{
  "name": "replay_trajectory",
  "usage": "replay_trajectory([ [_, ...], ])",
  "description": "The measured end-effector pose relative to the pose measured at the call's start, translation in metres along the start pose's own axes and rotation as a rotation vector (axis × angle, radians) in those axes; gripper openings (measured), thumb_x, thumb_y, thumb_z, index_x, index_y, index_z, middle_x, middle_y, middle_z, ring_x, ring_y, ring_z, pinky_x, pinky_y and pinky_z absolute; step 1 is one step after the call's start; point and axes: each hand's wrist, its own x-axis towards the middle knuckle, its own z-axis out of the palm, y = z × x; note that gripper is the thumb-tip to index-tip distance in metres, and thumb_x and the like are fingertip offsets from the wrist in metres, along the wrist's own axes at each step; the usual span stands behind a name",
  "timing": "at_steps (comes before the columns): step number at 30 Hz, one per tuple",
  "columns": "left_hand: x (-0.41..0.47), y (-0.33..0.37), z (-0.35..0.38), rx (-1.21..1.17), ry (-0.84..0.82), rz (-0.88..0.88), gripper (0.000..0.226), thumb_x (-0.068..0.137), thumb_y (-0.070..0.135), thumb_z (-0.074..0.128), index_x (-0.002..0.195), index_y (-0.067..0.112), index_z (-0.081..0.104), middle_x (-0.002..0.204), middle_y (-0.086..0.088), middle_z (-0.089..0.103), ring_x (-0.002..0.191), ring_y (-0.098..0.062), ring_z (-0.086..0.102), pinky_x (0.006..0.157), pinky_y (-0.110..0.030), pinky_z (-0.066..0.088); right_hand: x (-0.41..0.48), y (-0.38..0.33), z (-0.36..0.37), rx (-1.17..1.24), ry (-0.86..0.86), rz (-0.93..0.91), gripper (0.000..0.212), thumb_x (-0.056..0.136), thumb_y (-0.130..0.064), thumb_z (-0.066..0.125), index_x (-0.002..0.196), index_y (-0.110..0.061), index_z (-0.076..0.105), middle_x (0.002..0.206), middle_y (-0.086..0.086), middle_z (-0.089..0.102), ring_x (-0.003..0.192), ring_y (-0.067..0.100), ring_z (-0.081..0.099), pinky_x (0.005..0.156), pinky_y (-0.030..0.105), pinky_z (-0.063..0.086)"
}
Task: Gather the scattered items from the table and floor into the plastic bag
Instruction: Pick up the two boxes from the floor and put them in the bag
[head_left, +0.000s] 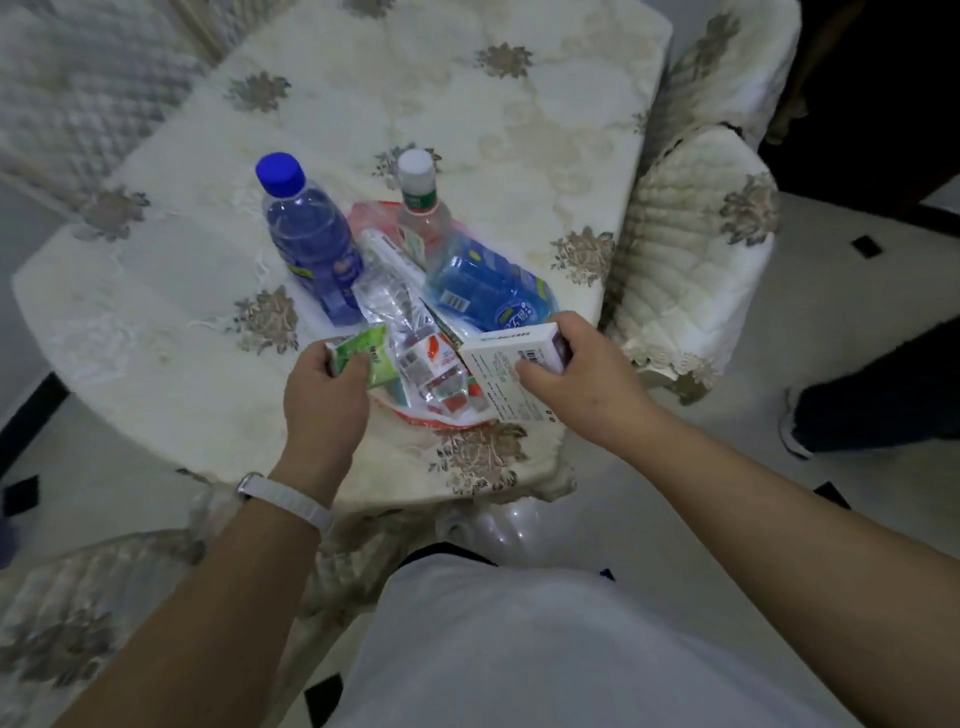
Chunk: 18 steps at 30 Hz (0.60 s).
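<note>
So both hands are busy here. The left hand (324, 400) has its fingers curled around a small green packet (363, 356), and the right hand (587, 382) is clamped on a white box (506, 364) with a barcode facing up. Both are held just over the red-and-white plastic bag (441, 418), which lies on the near part of the worktop (467, 104), close to the near edge.

A heap of clear foil-and-plastic packets (389, 306) sits on or in the bag, and a blue soft pack (483, 291) lies at its far right side. I honestly can't tell what's inside it and what's just lying on top. A blue-capped bottle (311, 244) and a white-capped bottle (422, 208) stand upright at the far side.

What could go wrong, as I see it:
- No hand is free to hold the bag's mouth open, so whatever gets dropped may just land on top and slide off.
- The bag is near the worktop edge, so a nudge could send loose packets onto the floor (675, 493).
- Reaching across could tip one of the tall bottles.
- A box corner might snag or tear the thin plastic if it's shoved in.
</note>
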Motion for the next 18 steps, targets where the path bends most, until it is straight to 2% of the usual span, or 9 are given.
replay_trajectory([
  [2,0.025,0.000,-0.001,-0.002,0.016,0.002,0.030,0.085,0.033,0.060,0.088,0.003,0.058,0.088,-0.028,0.060,0.069,-0.023,0.052,0.066,-0.053,0.049,0.020,-0.017,0.006,-0.005,-0.005,-0.015,0.020,0.085,-0.035,0.068,0.098,-0.027,0.055,0.088,-0.009,0.064,0.081,0.009,0.062,0.071,0.035,0.054],
  [4,0.047,0.000,-0.002,0.001,0.018,0.005,0.037,0.087,0.033,0.060,0.088,-0.003,0.053,0.084,-0.030,0.055,0.067,-0.021,0.047,0.060,-0.046,0.040,0.039,-0.033,0.013,-0.014,0.000,-0.027,0.023,0.086,-0.035,0.067,0.100,-0.022,0.055,0.090,-0.007,0.064,0.084,0.012,0.063,0.072,0.036,0.054],
  [6,0.064,0.000,-0.004,0.010,0.019,0.005,0.037,0.091,0.030,0.060,0.091,-0.006,0.052,0.084,-0.030,0.054,0.068,-0.020,0.045,0.062,-0.038,0.035,0.056,-0.046,0.023,-0.036,0.014,-0.037,0.028,0.085,-0.038,0.066,0.101,-0.018,0.054,0.090,-0.003,0.064,0.084,0.018,0.063,0.073,0.042,0.054],
  [8,0.079,0.000,-0.004,0.002,0.010,-0.011,0.031,0.092,0.029,0.059,0.094,-0.002,0.055,0.084,-0.024,0.055,0.068,-0.019,0.045,0.063,-0.035,0.035,0.073,-0.056,0.032,-0.059,0.049,-0.051,0.030,0.083,-0.044,0.064,0.098,-0.021,0.052,0.088,-0.004,0.064,0.082,0.019,0.063,0.073,0.046,0.054],
  [9,0.084,0.001,-0.004,-0.002,0.002,-0.010,0.024,0.093,0.027,0.058,0.094,0.003,0.057,0.083,-0.016,0.056,0.070,-0.018,0.046,0.064,-0.033,0.036,0.079,-0.062,0.035,-0.066,0.067,-0.060,0.028,0.083,-0.045,0.063,0.097,-0.024,0.050,0.088,-0.007,0.064,0.082,0.017,0.063,0.073,0.046,0.054],
  [11,0.093,0.001,-0.002,-0.014,-0.001,-0.008,0.011,0.094,0.024,0.059,0.100,0.015,0.059,0.093,-0.003,0.062,0.079,-0.016,0.055,0.069,-0.029,0.041,0.094,-0.072,0.040,-0.063,0.093,-0.084,0.026,0.084,-0.044,0.063,0.098,-0.027,0.049,0.089,-0.010,0.063,0.082,0.014,0.062,0.073,0.044,0.054],
  [14,0.099,-0.002,0.005,-0.017,-0.022,-0.022,0.024,0.094,0.020,0.060,0.117,0.012,0.063,0.104,-0.003,0.066,0.091,-0.016,0.060,0.071,-0.021,0.043,0.114,-0.087,0.047,-0.031,0.096,-0.133,0.026,0.088,-0.038,0.064,0.101,-0.023,0.047,0.090,-0.007,0.062,0.080,0.013,0.060,0.071,0.042,0.053],
  [18,0.097,-0.004,0.009,0.026,-0.061,-0.022,0.021,0.094,0.019,0.062,0.114,0.016,0.065,0.097,0.004,0.066,0.093,-0.017,0.063,0.079,-0.027,0.045,0.139,-0.101,0.060,0.044,0.094,-0.179,0.032,0.090,-0.033,0.066,0.110,-0.024,0.043,0.090,-0.014,0.059,0.080,0.003,0.060,0.071,0.036,0.055],
])
